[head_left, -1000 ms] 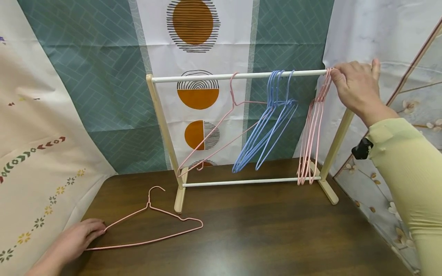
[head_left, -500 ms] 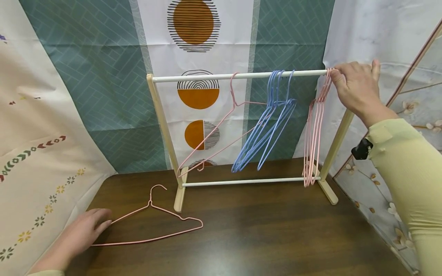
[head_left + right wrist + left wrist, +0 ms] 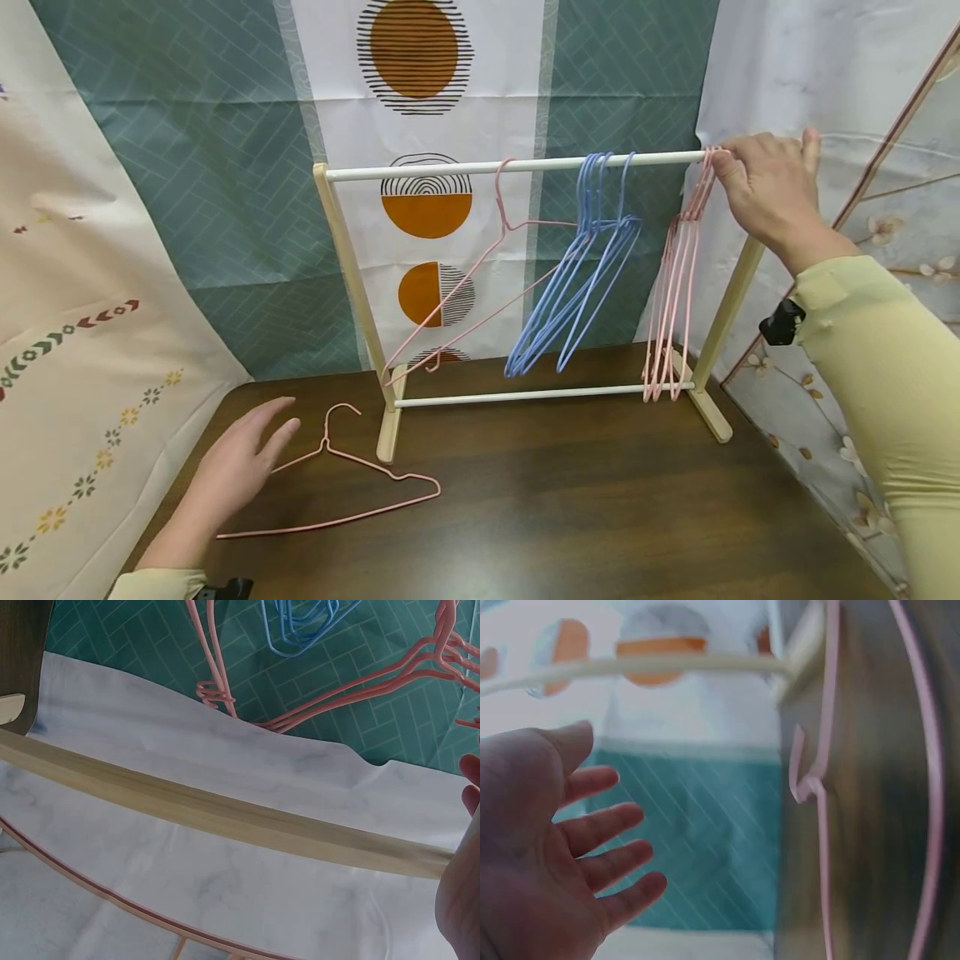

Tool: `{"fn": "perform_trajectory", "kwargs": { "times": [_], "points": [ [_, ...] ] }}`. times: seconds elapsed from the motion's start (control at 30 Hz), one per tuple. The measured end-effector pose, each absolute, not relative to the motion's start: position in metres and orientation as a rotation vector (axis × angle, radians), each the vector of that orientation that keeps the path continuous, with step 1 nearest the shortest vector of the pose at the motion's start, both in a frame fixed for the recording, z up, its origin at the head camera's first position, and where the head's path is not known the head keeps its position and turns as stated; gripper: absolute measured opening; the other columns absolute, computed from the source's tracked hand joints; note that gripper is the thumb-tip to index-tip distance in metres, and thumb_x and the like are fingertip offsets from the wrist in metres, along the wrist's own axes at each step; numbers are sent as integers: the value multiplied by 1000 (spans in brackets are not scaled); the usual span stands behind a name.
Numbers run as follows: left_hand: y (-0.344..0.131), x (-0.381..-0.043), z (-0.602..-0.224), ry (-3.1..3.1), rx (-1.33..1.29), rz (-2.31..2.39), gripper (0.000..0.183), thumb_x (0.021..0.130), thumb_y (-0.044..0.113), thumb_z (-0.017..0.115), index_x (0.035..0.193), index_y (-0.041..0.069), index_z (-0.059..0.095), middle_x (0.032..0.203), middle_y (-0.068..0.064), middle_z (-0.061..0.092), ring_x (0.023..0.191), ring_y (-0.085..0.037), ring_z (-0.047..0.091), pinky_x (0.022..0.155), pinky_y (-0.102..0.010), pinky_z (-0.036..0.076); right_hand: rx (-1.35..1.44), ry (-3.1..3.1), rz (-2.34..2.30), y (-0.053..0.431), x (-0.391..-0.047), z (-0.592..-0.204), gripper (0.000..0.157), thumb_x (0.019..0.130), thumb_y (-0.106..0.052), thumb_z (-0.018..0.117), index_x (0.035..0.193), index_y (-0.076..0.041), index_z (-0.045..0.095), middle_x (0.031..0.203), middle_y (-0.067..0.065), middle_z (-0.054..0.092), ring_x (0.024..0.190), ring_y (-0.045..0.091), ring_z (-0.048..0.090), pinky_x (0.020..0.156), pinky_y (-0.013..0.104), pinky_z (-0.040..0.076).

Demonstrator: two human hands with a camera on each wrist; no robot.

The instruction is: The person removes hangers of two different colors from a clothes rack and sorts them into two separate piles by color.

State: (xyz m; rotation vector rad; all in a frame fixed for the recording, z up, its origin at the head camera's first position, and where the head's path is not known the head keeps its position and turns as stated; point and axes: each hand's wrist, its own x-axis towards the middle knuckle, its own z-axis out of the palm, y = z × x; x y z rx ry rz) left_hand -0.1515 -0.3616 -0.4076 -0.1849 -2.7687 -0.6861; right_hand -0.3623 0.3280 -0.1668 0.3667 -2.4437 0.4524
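My left hand (image 3: 232, 458), fingers spread and holding nothing, is above the left end of a pink clothes hanger (image 3: 326, 443) lying flat on the table. In the left wrist view the same hand (image 3: 540, 840) is beside that hanger (image 3: 821, 787). My right hand (image 3: 772, 196) grips the top right corner of a small clothes rack (image 3: 442, 169). Its thumb is close to the hooks of several pink hangers (image 3: 699, 200) bunched at that end of the rail. Blue hangers (image 3: 592, 225) hang right of the middle, and one pink hanger (image 3: 502, 218) hangs left of them.
The rack stands on wooden feet (image 3: 388, 433) toward the back of the dark wooden table (image 3: 540, 508). Patterned cloths hang on the left, at the back (image 3: 225, 183) and on the right. A low white bar (image 3: 525, 395) joins the rack's legs.
My left hand has let go of the lying hanger, rising and moving right with its fingers opened. The right-hand pink hangers swing slightly. My right hand stays on the rack corner.
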Motion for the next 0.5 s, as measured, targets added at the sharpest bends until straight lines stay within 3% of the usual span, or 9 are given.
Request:
{"fn": "perform_trajectory", "kwargs": {
  "times": [0.3, 0.5],
  "points": [
    [-316, -159, -380, -2723, -169, -936, 58, 120, 45, 44, 165, 9, 47, 164, -28, 50, 147, -57, 47, 112, -77, 41, 361, -2420, 446, 330, -363, -167, 69, 119, -54, 31, 149, 2, 59, 153, 36, 52, 152, 60, 33, 131, 54, -19],
    [-288, -161, -369, -2650, -218, -1077, 54, 121, 42, 44, 167, 12, 46, 166, -24, 50, 146, -52, 51, 114, -75, 41, 357, -2432, 449, 329, -363, -166, 71, 119, -57, 30, 150, 0, 59, 155, 35, 51, 154, 59, 31, 130, 54, -20]
  ]
}}
